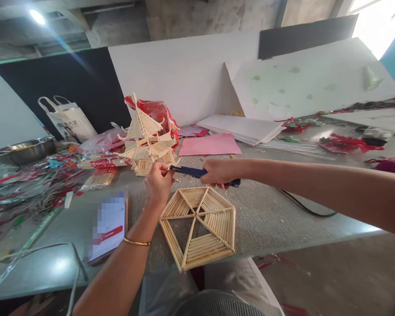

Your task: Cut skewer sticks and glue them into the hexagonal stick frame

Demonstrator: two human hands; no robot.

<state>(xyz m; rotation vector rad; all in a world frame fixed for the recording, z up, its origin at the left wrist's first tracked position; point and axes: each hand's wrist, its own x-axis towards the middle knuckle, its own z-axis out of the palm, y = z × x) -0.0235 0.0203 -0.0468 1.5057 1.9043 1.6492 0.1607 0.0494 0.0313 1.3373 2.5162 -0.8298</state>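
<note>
My right hand point(219, 172) grips a dark blue glue gun point(192, 172), its nozzle aimed left at my left hand point(158, 182). My left hand is closed in a pinch on a thin wooden stick point(175, 162) right at the nozzle tip. A gold bangle circles my left wrist. Just below both hands a hexagonal panel of wooden sticks point(199, 224) lies flat on the grey table point(270, 219), close to its near edge. Behind my left hand stands a tiered pagoda model of sticks point(145, 140).
A phone point(108, 228) lies left of the panel. Bundles of sticks point(100, 175) and red scraps clutter the left side, with a metal bowl point(23, 149) and a tote bag point(69, 118) behind. Pink paper point(210, 145), white sheets point(243, 128) and a black cable point(303, 206) lie to the right.
</note>
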